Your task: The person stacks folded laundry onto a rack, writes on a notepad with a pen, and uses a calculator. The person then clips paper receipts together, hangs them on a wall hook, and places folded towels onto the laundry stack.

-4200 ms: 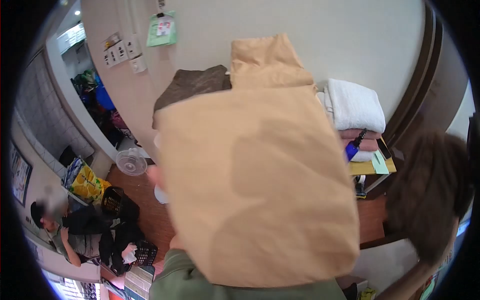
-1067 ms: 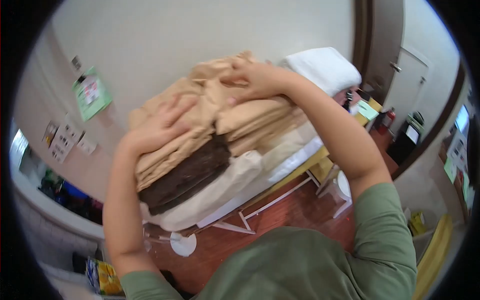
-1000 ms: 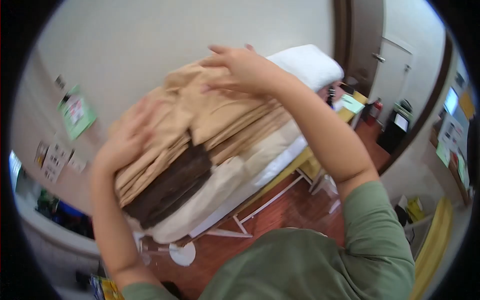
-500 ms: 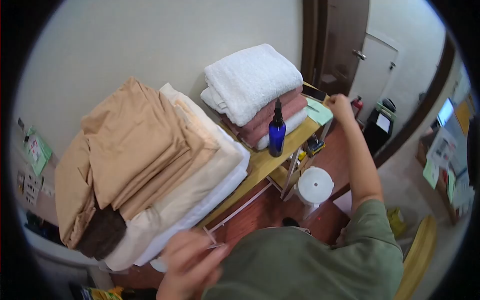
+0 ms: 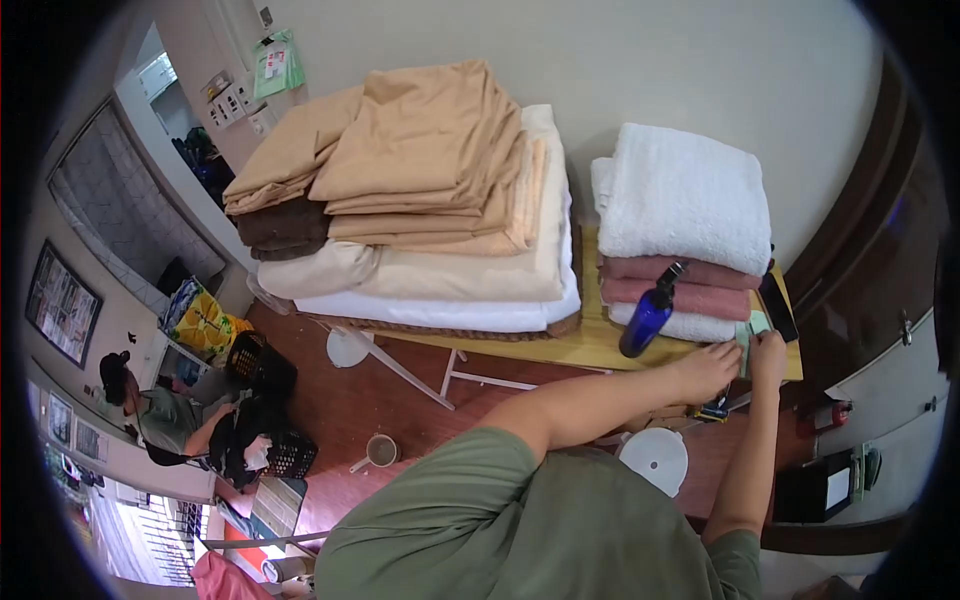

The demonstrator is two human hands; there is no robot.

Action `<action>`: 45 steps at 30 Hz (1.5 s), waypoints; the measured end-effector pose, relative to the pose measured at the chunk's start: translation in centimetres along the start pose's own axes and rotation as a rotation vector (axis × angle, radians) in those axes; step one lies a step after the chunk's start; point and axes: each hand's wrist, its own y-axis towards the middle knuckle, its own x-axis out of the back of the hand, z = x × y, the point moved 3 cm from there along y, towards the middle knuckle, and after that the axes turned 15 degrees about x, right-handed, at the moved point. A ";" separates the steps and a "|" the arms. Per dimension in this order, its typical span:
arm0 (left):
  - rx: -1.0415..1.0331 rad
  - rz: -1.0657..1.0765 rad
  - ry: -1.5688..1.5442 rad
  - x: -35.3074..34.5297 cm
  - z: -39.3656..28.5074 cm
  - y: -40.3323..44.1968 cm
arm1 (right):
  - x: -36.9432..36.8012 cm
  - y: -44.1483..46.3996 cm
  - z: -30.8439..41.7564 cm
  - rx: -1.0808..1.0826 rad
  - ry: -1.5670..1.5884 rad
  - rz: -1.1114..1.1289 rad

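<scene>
A: What lies nearest?
B: The left hand (image 5: 708, 372), fingers bent and close together, and the right hand (image 5: 768, 358), fingers curled, meet at the green paper (image 5: 757, 322) on the yellow table (image 5: 590, 350). Whether either pinches anything, I cannot tell.
A: And the step?
B: Apparently, handling the paper; the next move calls for steadying it, clear of the blue bottle (image 5: 646, 322).
A: Beyond?
B: Folded towels (image 5: 685, 195) behind the bottle; far left, another person (image 5: 170, 420).

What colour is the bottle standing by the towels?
Deep blue, with a black top; the bottle shows best in the head view.
</scene>
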 end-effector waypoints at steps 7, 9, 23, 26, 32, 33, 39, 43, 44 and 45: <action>0.005 0.103 -0.192 2.8 0.4 0.5 | 4.5 -1.6 -4.8 -0.231 0.540 -0.231; 0.030 0.140 -0.203 3.2 0.3 0.5 | 4.7 -2.3 -3.8 -0.339 1.136 -0.293; 0.070 0.270 -0.012 3.3 0.0 0.7 | -1.8 1.9 -1.5 -0.135 0.705 -0.229; 0.096 0.267 -0.031 3.5 -0.1 1.1 | -1.6 1.5 -1.3 -0.074 0.650 -0.224; 0.115 0.274 -0.049 3.3 0.0 1.1 | -1.3 1.7 -0.8 -0.024 0.575 -0.267; 0.117 0.278 -0.048 3.3 -0.1 1.1 | -1.1 1.6 -0.7 -0.009 0.558 -0.257; 0.129 0.278 -0.052 3.2 0.0 1.1 | -1.2 1.7 -1.0 -0.022 0.578 -0.249; 0.133 0.284 -0.058 3.1 -0.1 1.1 | -0.9 1.6 -0.7 0.012 0.502 -0.224; 0.135 0.289 -0.056 3.2 -0.1 1.2 | -1.0 1.7 -0.8 0.011 0.494 -0.212; 0.138 0.295 -0.055 3.3 -0.2 1.2 | -0.8 1.6 -0.8 0.004 0.499 -0.218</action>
